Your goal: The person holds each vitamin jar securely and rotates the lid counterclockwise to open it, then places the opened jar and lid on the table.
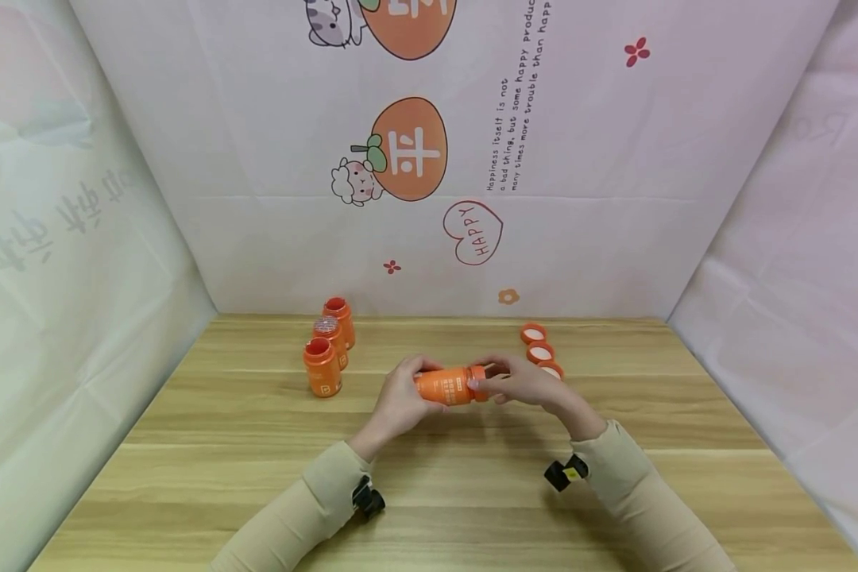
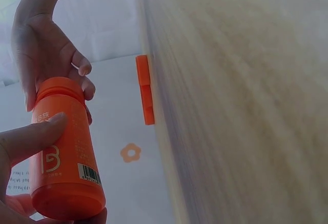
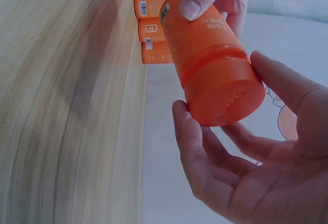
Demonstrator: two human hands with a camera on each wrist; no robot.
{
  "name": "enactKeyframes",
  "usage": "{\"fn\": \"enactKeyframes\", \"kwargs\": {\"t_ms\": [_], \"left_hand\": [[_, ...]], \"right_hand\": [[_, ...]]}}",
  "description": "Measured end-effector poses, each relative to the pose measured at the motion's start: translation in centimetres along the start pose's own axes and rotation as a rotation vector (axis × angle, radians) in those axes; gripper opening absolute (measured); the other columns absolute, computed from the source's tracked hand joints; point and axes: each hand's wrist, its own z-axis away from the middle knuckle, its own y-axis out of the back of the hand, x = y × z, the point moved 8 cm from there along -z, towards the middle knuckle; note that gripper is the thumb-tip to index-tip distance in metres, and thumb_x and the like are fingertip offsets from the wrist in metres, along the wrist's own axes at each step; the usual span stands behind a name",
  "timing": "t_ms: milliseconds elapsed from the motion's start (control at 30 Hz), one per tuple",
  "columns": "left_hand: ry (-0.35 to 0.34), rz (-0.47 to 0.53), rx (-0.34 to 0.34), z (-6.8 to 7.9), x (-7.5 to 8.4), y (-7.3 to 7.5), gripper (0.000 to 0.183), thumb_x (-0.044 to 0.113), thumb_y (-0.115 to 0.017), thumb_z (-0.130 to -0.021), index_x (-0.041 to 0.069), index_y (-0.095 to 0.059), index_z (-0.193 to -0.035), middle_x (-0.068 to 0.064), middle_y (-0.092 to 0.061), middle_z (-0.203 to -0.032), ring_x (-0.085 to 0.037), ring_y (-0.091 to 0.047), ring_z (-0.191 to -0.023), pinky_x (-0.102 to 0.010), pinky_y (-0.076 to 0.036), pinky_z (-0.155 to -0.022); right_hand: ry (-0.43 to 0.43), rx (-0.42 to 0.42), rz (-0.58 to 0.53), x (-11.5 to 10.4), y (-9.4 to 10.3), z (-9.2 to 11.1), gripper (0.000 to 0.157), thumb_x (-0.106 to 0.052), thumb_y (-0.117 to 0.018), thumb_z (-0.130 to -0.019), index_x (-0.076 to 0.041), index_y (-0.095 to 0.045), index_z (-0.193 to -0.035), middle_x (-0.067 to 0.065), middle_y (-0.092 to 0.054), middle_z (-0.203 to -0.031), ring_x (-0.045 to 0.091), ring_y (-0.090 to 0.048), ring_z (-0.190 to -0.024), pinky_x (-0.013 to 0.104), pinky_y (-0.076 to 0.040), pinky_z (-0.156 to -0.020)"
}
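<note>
An orange pill bottle [image 1: 443, 387] is held on its side above the table, its screw cap [image 3: 225, 92] on and pointing right. My left hand [image 1: 403, 395] grips the body near the base; in the left wrist view its thumb [image 2: 51, 127] lies along the printed label. From the right, my right hand [image 1: 527, 384] pinches the cap between thumb and fingertips. The right wrist view shows the thumb [image 3: 277, 78] on one side of the cap and curled fingers on the other. The palm stays off the cap's flat end.
Three uncapped orange bottles [image 1: 322, 369] stand in a row at the back left; the middle one has a silvery seal [image 1: 325, 325] over its mouth. Three orange caps [image 1: 540, 353] lie white inside up at the back right. White printed sheets [image 1: 579, 238] wall the wooden table [image 1: 457, 508].
</note>
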Motion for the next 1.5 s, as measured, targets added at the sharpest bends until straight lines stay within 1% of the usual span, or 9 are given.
{"fn": "enactKeyframes", "kwargs": {"t_ms": [133, 400, 600, 767, 900, 1067, 1233, 1400, 1500], "left_hand": [[0.006, 0.007, 0.001, 0.0, -0.1, 0.0, 0.057, 0.004, -0.088, -0.058, 0.013, -0.063, -0.108, -0.004, -0.059, -0.110, -0.020, -0.055, -0.098, -0.039, -0.047, -0.084], [0.008, 0.013, -0.008, 0.0, 0.1, 0.0, 0.056, 0.007, -0.088, -0.059, 0.015, -0.063, -0.108, -0.003, -0.060, -0.110, -0.019, -0.056, -0.097, -0.038, -0.048, -0.083], [0.011, 0.009, -0.012, -0.1, 0.1, 0.0, 0.057, 0.009, -0.089, -0.058, 0.015, -0.062, -0.108, -0.002, -0.060, -0.109, -0.018, -0.057, -0.096, -0.037, -0.049, -0.082], [0.017, 0.021, -0.015, 0.0, 0.1, 0.1, 0.058, 0.006, -0.088, -0.059, 0.014, -0.062, -0.109, -0.004, -0.061, -0.110, -0.019, -0.057, -0.096, -0.038, -0.049, -0.081], [0.015, 0.029, -0.017, -0.1, 0.1, 0.1, 0.058, 0.004, -0.087, -0.059, 0.013, -0.061, -0.110, -0.005, -0.061, -0.110, -0.020, -0.058, -0.095, -0.038, -0.049, -0.081], [0.016, 0.024, -0.022, -0.1, 0.1, 0.2, 0.058, 0.007, -0.088, -0.060, 0.014, -0.061, -0.111, -0.003, -0.062, -0.110, -0.019, -0.058, -0.095, -0.038, -0.049, -0.082], [0.016, 0.027, -0.028, -0.2, 0.1, 0.2, 0.057, 0.009, -0.088, -0.060, 0.014, -0.062, -0.111, -0.003, -0.063, -0.109, -0.019, -0.058, -0.094, -0.039, -0.049, -0.082], [0.010, 0.033, -0.037, -0.1, 0.0, 0.2, 0.057, 0.010, -0.088, -0.062, 0.012, -0.061, -0.112, -0.005, -0.064, -0.110, -0.020, -0.058, -0.096, -0.039, -0.048, -0.083], [0.015, 0.039, -0.036, 0.0, 0.0, 0.2, 0.057, 0.010, -0.088, -0.062, 0.012, -0.060, -0.112, -0.005, -0.064, -0.111, -0.021, -0.058, -0.097, -0.040, -0.048, -0.084]], "right_hand": [[0.036, 0.016, 0.002, -0.1, 0.0, -0.1, 0.051, -0.034, -0.071, -0.084, -0.011, -0.055, -0.128, 0.015, -0.056, -0.123, 0.028, -0.058, -0.104, 0.044, -0.053, -0.083], [0.132, 0.046, 0.007, -0.7, 0.3, 0.0, 0.051, -0.022, -0.077, -0.079, -0.010, -0.056, -0.125, 0.015, -0.055, -0.126, 0.030, -0.061, -0.103, 0.038, -0.053, -0.082], [0.212, 0.089, 0.019, -1.2, 0.5, 0.1, 0.054, -0.015, -0.081, -0.074, -0.009, -0.057, -0.123, 0.015, -0.057, -0.122, 0.034, -0.059, -0.104, 0.038, -0.054, -0.080], [0.273, 0.127, 0.042, -1.5, 0.4, 0.3, 0.054, -0.012, -0.082, -0.072, -0.009, -0.057, -0.120, 0.012, -0.059, -0.119, 0.033, -0.059, -0.105, 0.037, -0.055, -0.081], [0.297, 0.170, 0.084, -1.5, 0.5, 0.4, 0.053, -0.011, -0.082, -0.071, -0.013, -0.058, -0.119, 0.008, -0.060, -0.118, 0.031, -0.061, -0.105, 0.036, -0.055, -0.080], [0.341, 0.217, 0.142, -1.6, 0.6, 0.6, 0.053, -0.012, -0.083, -0.070, -0.015, -0.059, -0.117, 0.004, -0.061, -0.115, 0.027, -0.061, -0.104, 0.042, -0.053, -0.085], [0.381, 0.235, 0.135, -1.7, 0.6, 0.8, 0.056, -0.017, -0.085, -0.068, -0.015, -0.058, -0.118, 0.003, -0.061, -0.118, 0.028, -0.059, -0.108, 0.047, -0.050, -0.091], [0.385, 0.239, 0.111, -1.7, 0.5, 0.9, 0.058, -0.010, -0.083, -0.069, -0.008, -0.057, -0.121, 0.009, -0.060, -0.120, 0.033, -0.058, -0.111, 0.049, -0.048, -0.093], [0.379, 0.243, 0.113, -2.5, 0.5, 1.5, 0.058, -0.006, -0.082, -0.071, -0.004, -0.056, -0.122, 0.012, -0.059, -0.121, 0.034, -0.058, -0.112, 0.048, -0.049, -0.093]]}}
